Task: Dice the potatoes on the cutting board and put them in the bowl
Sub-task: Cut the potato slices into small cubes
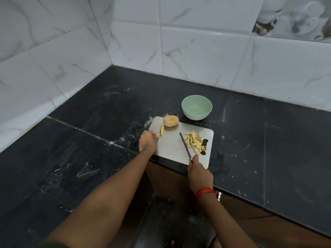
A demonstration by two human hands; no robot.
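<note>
Black stone makes up the desk, backed by white marbled wall tiles that meet at its far corner. A pale cutting board lies at the desk's front edge, turned a little askew.

A whole unpeeled potato sits on the board's far left corner. Just in front of it, a few potato slices stand at the board's left edge. The left hand is seen from the back, its fingers curled, pinching the near end of those slices.

A heap of diced potato covers the board's right side, partly over the handle hole. The right hand, with a red band on its wrist, grips the knife by the handle. The blade points away from the desk's front edge and lies just left of the dice.

A light green bowl stands on the desk just behind the board, toward the back edge, with no potato in it.
</note>
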